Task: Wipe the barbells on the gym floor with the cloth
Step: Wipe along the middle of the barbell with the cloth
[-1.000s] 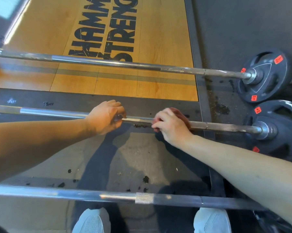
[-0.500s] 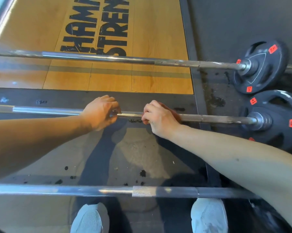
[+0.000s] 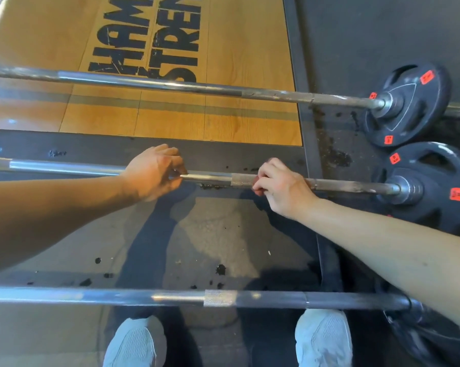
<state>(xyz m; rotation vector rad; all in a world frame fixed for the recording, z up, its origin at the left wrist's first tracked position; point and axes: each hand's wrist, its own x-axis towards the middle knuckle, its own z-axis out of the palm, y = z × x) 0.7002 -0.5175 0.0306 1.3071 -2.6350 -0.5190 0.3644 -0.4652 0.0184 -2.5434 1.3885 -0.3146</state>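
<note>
Your right hand [image 3: 283, 188] covers nearly all of the cloth [image 3: 258, 192]; only a reddish sliver shows under your fingers, too little to tell its shape. The left ends of all three barbells run off the picture's edge. The floor lettering [image 3: 154, 41] is cut off at the top. The orange plate stickers [image 3: 458, 194] are too small to read. Your shoes [image 3: 324, 340] are cropped at the bottom.

Glossy metal barbell [image 3: 210, 178] with rough knurling, matt rubber floor [image 3: 223, 234], lacquered wood platform [image 3: 236, 75].
</note>
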